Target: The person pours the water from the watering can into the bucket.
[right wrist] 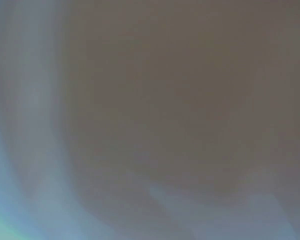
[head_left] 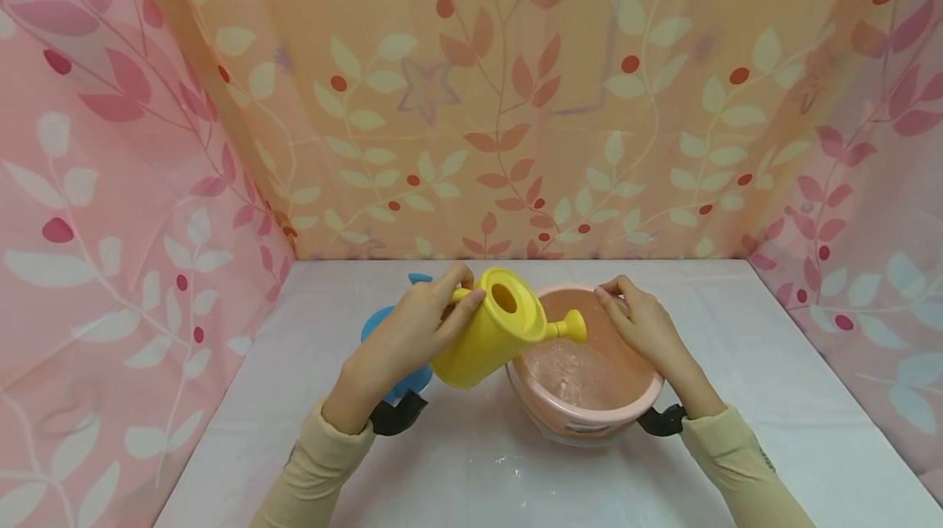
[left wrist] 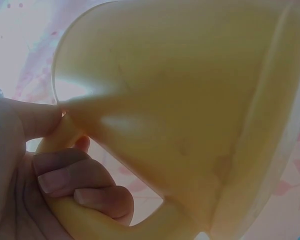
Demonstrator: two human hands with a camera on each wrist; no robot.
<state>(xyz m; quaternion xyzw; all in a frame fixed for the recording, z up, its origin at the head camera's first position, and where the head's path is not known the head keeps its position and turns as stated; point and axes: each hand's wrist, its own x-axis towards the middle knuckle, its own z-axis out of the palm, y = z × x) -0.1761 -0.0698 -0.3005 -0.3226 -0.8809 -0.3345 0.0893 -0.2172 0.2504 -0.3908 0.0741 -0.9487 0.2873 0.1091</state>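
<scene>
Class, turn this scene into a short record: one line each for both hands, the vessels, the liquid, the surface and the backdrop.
Left hand: grips the handle of a yellow watering can
Right hand: fingers at the rim of a pink basin
Watering can: tilted, sprinkler head over the basin
Water: in the basin
Blue object: partly hidden by the left hand; identity unclear
Surface: white-covered table
Backdrop: leaf-patterned cloth
</scene>
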